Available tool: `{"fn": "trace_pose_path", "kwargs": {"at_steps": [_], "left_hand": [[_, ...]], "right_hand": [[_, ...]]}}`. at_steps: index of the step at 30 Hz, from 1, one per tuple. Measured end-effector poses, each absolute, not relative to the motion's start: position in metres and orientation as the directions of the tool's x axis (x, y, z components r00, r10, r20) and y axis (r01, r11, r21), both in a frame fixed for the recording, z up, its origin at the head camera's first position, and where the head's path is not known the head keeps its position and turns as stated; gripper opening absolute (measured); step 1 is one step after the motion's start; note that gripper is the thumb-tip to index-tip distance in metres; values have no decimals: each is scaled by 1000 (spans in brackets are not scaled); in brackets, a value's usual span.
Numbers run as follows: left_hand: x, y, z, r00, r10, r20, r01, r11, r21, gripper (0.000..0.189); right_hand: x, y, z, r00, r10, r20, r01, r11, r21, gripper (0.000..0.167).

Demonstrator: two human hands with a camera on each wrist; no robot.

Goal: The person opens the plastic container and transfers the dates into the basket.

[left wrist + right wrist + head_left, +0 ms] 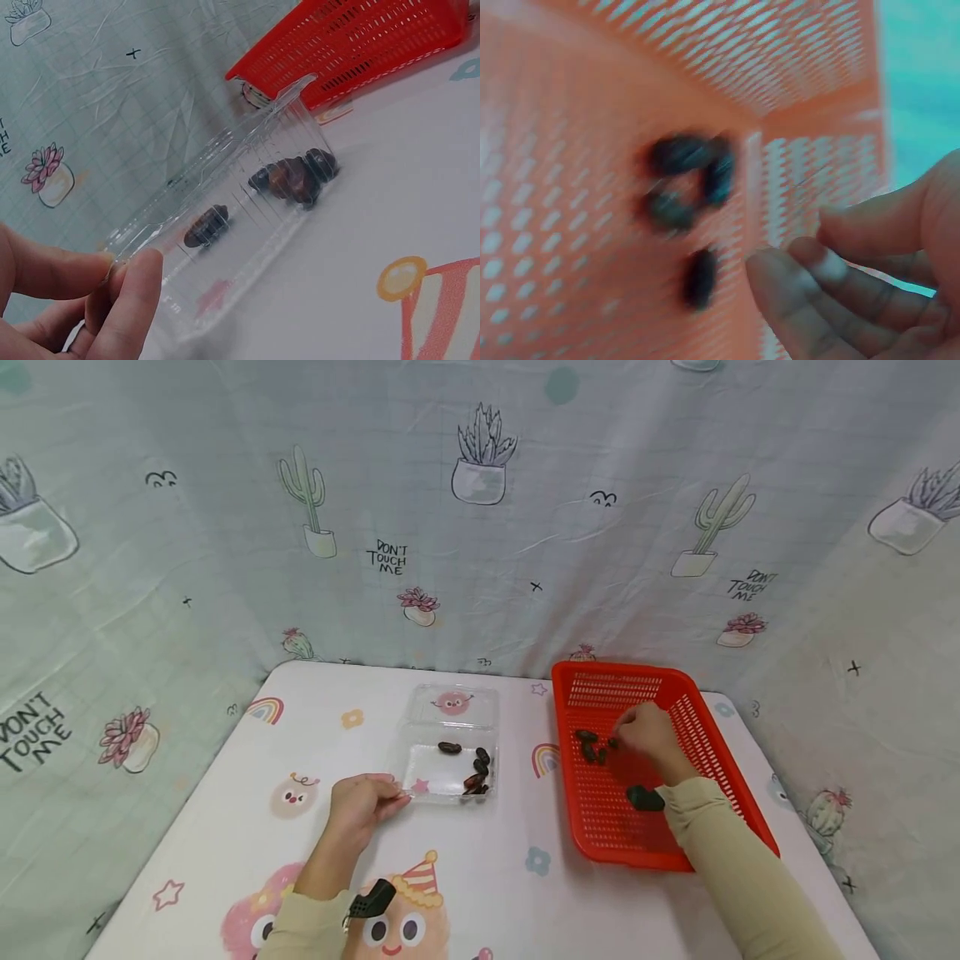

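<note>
On the white table a clear plastic clamshell container (435, 768) lies with its lid folded back. My left hand (360, 806) pinches its near left rim between thumb and fingers. Inside, one dark brown date (206, 226) lies apart, while several dates (296, 180) cluster along the right side. My right hand (647, 731) reaches down into a red plastic basket (615, 835), thumb and fingertips bent and slightly apart with nothing showing between them. Several dates (682, 154) lie on the basket floor just beside those fingertips, blurred in the right wrist view.
The basket's perforated walls (720, 768) rise around my right hand. A printed curtain (525, 593) hangs behind the table and along both sides. Between container and basket runs a strip of the patterned tabletop (517, 835).
</note>
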State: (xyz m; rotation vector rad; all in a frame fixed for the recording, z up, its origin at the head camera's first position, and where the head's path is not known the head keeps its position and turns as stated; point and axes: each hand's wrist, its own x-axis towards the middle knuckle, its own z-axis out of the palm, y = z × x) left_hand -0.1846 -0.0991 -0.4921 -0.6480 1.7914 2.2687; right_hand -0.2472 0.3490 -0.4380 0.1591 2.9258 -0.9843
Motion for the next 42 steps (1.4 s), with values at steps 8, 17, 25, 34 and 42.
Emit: {"fn": "trace_pose_path", "kwargs": {"at_steps": [8, 17, 25, 34, 42], "left_hand": [[-189, -98, -494, -879, -138, -456, -411, -263, 873, 33], [-188, -97, -493, -889, -133, -438, -390, -281, 877, 30], [-189, -97, -496, -892, -141, -429, -377, -290, 880, 31], [-192, -89, -497, -891, -130, -434, -385, -288, 877, 29], [-191, -94, -497, -890, -142, -433, -378, -302, 875, 27]], "right_hand": [[-242, 297, -382, -996, 3, -94, 83, 488, -869, 30], [-255, 229, -380, -978, -139, -158, 80, 449, -890, 21], [-266, 167, -403, -948, -216, -233, 101, 490, -866, 12], [-270, 120, -446, -958, -253, -134, -77, 677, -732, 23], [-266, 88, -474, -953, -303, -12, -265, 851, -453, 13]]}}
